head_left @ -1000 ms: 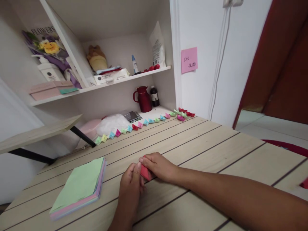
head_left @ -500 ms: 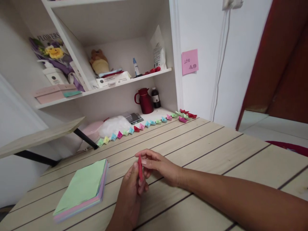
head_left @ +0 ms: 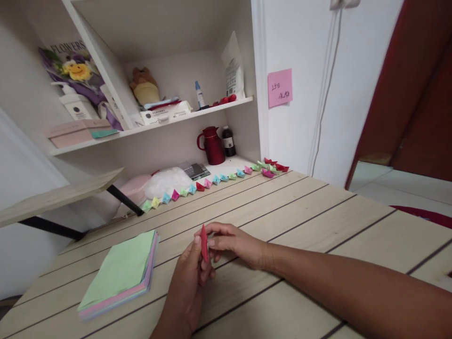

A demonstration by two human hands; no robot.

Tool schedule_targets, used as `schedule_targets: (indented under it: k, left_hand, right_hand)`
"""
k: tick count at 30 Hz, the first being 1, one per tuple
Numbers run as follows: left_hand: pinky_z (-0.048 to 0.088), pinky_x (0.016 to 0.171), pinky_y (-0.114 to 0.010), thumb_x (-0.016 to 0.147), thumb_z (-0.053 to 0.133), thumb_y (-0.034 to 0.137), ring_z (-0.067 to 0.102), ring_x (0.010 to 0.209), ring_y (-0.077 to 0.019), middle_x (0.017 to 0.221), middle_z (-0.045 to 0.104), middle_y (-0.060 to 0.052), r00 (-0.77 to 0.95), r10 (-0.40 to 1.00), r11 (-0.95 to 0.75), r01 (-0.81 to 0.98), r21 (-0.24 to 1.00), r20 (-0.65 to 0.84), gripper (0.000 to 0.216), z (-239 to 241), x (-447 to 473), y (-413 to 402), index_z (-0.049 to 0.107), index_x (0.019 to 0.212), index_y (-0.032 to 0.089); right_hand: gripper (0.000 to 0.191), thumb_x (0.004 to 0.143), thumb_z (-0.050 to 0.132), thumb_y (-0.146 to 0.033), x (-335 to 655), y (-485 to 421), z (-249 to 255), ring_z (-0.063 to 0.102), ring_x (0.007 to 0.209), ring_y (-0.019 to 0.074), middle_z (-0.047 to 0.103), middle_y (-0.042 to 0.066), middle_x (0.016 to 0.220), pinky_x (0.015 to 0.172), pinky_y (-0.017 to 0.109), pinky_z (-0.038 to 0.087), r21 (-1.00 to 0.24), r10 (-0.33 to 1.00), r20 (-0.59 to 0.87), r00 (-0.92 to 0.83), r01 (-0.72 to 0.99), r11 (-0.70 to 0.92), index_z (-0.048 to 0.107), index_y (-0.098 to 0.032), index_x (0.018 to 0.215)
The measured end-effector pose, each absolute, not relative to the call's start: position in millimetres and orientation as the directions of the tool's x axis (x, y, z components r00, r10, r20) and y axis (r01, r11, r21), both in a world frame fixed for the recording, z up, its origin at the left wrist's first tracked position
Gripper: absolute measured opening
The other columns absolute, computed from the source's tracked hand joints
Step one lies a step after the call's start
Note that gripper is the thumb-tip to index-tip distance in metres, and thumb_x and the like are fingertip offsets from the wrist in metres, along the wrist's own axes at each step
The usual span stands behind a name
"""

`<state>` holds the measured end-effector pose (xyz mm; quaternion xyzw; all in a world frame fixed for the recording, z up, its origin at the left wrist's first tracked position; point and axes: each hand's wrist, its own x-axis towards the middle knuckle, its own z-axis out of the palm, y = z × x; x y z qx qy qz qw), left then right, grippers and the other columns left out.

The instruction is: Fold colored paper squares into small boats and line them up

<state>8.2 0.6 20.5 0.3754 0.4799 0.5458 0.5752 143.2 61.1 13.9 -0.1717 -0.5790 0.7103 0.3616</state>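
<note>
Both hands meet over the middle of the wooden table (head_left: 318, 221). Between them stands a small folded red paper piece (head_left: 204, 242), held on edge just above the table. My left hand (head_left: 189, 282) pinches it from below with thumb and fingers closed. My right hand (head_left: 233, 245) pinches its upper part from the right, fingers pressed together. A stack of coloured paper squares (head_left: 120, 275), green on top, lies to the left of the hands.
A row of small folded paper shapes (head_left: 212, 181) in several colours lines the table's far edge. Behind it, white shelves hold a red jug (head_left: 213, 146), a dark bottle (head_left: 228, 141), boxes and a plush toy. A pink note (head_left: 279, 88) sticks on the wall.
The red paper piece was lying nearly flat against the table a second ago; both hands have lifted it and turned it upright on edge.
</note>
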Motion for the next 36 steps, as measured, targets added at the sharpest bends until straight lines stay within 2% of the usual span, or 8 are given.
schedule_targets:
  k: [5, 14, 20, 24, 29, 32, 34, 36]
  left_hand:
    - [0.037, 0.05, -0.022, 0.078, 0.061, 0.063, 0.034, 0.05, -0.0084, 0.052, 0.038, 0.006, -0.062, 0.986, 0.133, -0.253, 0.958, -0.153, 0.047, 20.9, 8.4, 0.3, 0.062, 0.073, 0.017]
    - [0.039, 0.051, -0.022, 0.078, 0.059, 0.064, 0.031, 0.048, -0.0073, 0.054, 0.042, 0.006, -0.046, 0.988, 0.131, -0.247, 0.96, -0.147, 0.048, 19.6, 7.8, 0.7, 0.06, 0.072, 0.016]
    - [0.038, 0.05, -0.022, 0.081, 0.058, 0.059, 0.04, 0.046, -0.0099, 0.048, 0.045, 0.005, -0.214, 0.977, 0.001, 0.065, 0.998, 0.013, 0.044, 17.3, 6.3, 2.4, 0.052, 0.062, 0.02]
    - [0.037, 0.049, -0.023, 0.082, 0.06, 0.053, 0.043, 0.046, -0.0109, 0.048, 0.048, 0.004, -0.209, 0.974, -0.041, 0.202, 0.979, 0.084, 0.039, 16.8, 5.8, 3.2, 0.053, 0.061, 0.02]
    - [0.037, 0.049, -0.023, 0.084, 0.056, 0.054, 0.04, 0.045, -0.0103, 0.05, 0.047, 0.006, -0.148, 0.989, 0.011, 0.144, 0.989, 0.011, 0.036, 16.5, 8.9, 3.1, 0.059, 0.076, 0.019]
    - [0.038, 0.052, -0.022, 0.085, 0.055, 0.053, 0.041, 0.047, -0.0094, 0.053, 0.048, 0.005, -0.134, 0.991, 0.012, 0.096, 0.995, 0.001, 0.036, 16.0, 10.5, 1.7, 0.057, 0.075, 0.019]
    - [0.038, 0.052, -0.022, 0.085, 0.056, 0.054, 0.042, 0.047, -0.0094, 0.054, 0.05, 0.004, -0.123, 0.992, 0.0, 0.073, 0.997, 0.009, 0.037, 15.1, 10.9, 1.3, 0.056, 0.073, 0.019]
    - [0.038, 0.051, -0.022, 0.083, 0.058, 0.055, 0.043, 0.047, -0.0098, 0.055, 0.052, 0.003, -0.111, 0.994, -0.002, 0.04, 0.999, 0.006, 0.038, 14.0, 10.5, 1.8, 0.058, 0.073, 0.018]
  right_hand:
    - [0.02, 0.077, 0.065, -0.032, 142.8, 63.1, 11.3, 0.053, 0.064, 0.011, 0.06, 0.001, 0.071, 0.066, 0.026, 0.042, -0.953, 0.716, 0.164, -0.679, -0.296, -0.062, 0.062, -0.016, 0.089]
    - [0.016, 0.076, 0.062, -0.024, 142.7, 63.6, 12.3, 0.054, 0.064, 0.0113, 0.059, 0.0, 0.067, 0.064, 0.025, 0.043, -0.958, 0.715, 0.147, -0.684, -0.278, -0.068, 0.061, -0.016, 0.089]
    - [0.007, 0.076, 0.054, -0.014, 142.5, 59.3, 11.7, 0.058, 0.064, 0.0123, 0.063, 0.0, 0.067, 0.061, 0.024, 0.043, -0.972, 0.725, 0.182, -0.664, -0.232, 0.032, 0.059, -0.017, 0.081]
    - [0.007, 0.076, 0.054, -0.015, 141.6, 55.2, 12.6, 0.063, 0.064, 0.0148, 0.064, -0.001, 0.066, 0.066, 0.028, 0.05, -0.964, 0.701, 0.239, -0.672, -0.248, 0.091, 0.059, -0.018, 0.081]
    - [0.022, 0.078, 0.057, -0.019, 140.8, 54.0, 11.4, 0.064, 0.06, 0.0153, 0.065, -0.003, 0.064, 0.065, 0.03, 0.053, -0.961, 0.723, 0.259, -0.641, -0.247, 0.126, 0.061, -0.018, 0.1]
    - [0.024, 0.079, 0.057, -0.019, 139.6, 55.5, 8.6, 0.063, 0.058, 0.0156, 0.064, -0.003, 0.062, 0.063, 0.03, 0.052, -0.957, 0.735, 0.271, -0.622, -0.253, 0.138, 0.061, -0.018, 0.102]
    - [0.02, 0.08, 0.054, -0.019, 139.4, 57.3, 7.0, 0.062, 0.055, 0.0161, 0.062, -0.003, 0.06, 0.059, 0.031, 0.052, -0.95, 0.723, 0.282, -0.63, -0.287, 0.12, 0.061, -0.018, 0.099]
    - [0.014, 0.078, 0.053, -0.015, 140.2, 59.4, 6.7, 0.061, 0.058, 0.0153, 0.059, -0.002, 0.063, 0.059, 0.03, 0.051, -0.945, 0.749, 0.316, -0.582, -0.264, 0.193, 0.063, -0.018, 0.087]
